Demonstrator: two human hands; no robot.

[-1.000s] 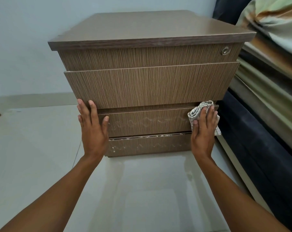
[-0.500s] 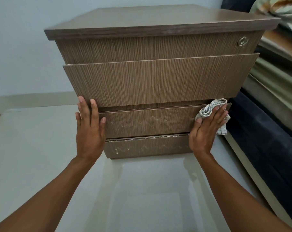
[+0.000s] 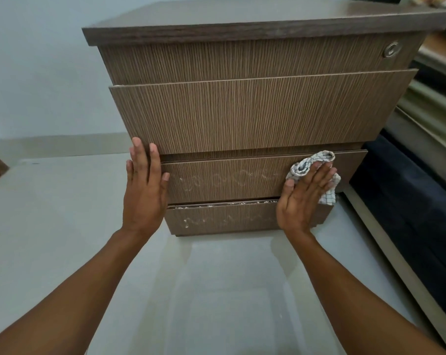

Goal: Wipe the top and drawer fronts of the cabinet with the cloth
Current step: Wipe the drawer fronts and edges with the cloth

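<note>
Checked cloth (image 3: 306, 165) under right hand (image 3: 303, 199) (drawer front (image 3: 229, 181)); left hand (image 3: 143, 192) on cabinet (image 3: 242, 116)

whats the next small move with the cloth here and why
Likely slide the right hand and cloth leftward along the third drawer front: the cloth is at its right end, and whitish marks stretch across toward the left hand steadying the cabinet.

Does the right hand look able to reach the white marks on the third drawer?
Probably yes: the right hand presses the cloth flat on that drawer, and the marks lie beside it on the same front with nothing between.
</note>
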